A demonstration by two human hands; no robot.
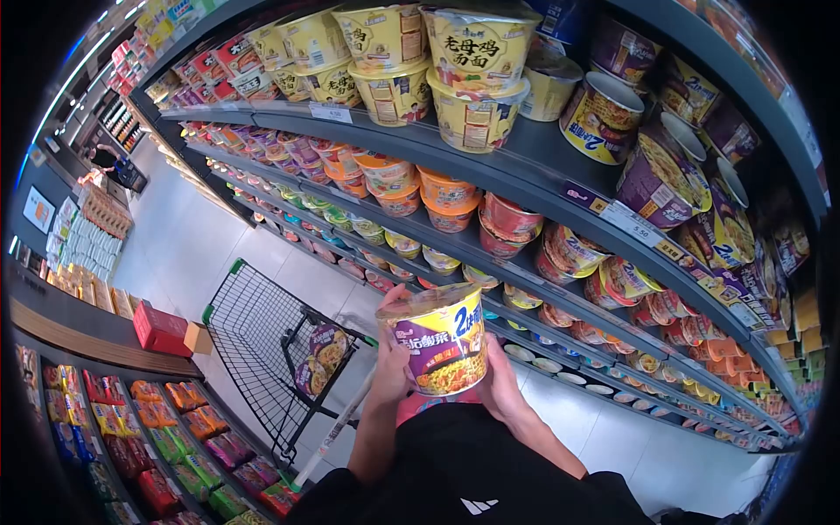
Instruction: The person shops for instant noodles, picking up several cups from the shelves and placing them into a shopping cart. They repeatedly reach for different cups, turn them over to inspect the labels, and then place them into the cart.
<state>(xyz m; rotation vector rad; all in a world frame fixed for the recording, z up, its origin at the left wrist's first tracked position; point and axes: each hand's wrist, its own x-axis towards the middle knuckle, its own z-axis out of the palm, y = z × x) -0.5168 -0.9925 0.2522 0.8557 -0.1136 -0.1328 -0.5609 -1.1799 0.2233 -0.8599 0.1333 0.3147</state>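
Note:
Between my two hands, in front of my chest, is an instant noodle tub with a purple and yellow label and a pale lid. My left hand wraps its left side, fingers reaching up by the lid. Against the right side presses my right hand, its fingers partly hidden behind the tub. The tub is almost upright, label facing me. To my left stands a shopping cart with purple noodle packages inside it.
Shelves of noodle tubs curve along my right, with several lower rows and a price-tag edge. Packaged goods fill a display at lower left. A red box sits on its ledge. Far down the aisle, a person stands.

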